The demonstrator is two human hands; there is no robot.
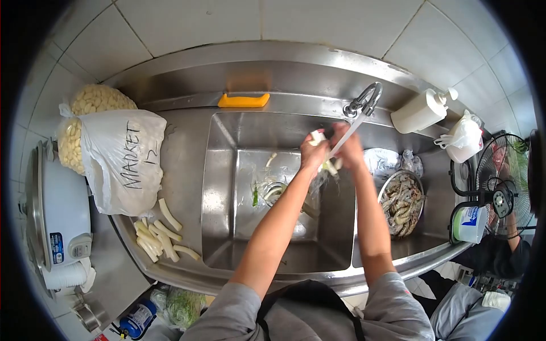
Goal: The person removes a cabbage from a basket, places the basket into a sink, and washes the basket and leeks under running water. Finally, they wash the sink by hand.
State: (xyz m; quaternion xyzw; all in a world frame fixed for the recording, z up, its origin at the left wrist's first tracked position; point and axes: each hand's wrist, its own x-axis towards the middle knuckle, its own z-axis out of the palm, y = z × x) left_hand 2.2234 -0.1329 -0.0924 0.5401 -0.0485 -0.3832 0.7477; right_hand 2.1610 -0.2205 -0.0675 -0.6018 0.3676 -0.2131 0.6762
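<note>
Over the steel sink basin (224, 187), my left hand (313, 152) is closed around pale white vegetable stalks (317, 136) that look like leek or large spring onion. White ends also stick out below it. Right beside it is my right hand (347, 145), smeared by motion, so its fingers cannot be made out. Water (348, 135) runs from the curved faucet (372, 99) down between both hands. More white stalks (162, 236) lie on the drainboard at the left. A green scrap (255, 196) sits near the drain (275, 192).
A knife with a yellow handle (244, 100) lies along the back ledge. Bags of peeled garlic-like cloves (96, 101) and a marked white bag (125, 162) stand left. At right are a bowl of shrimp (402, 202), a pump bottle (421, 112), a fan (503, 187) and another person (472, 310).
</note>
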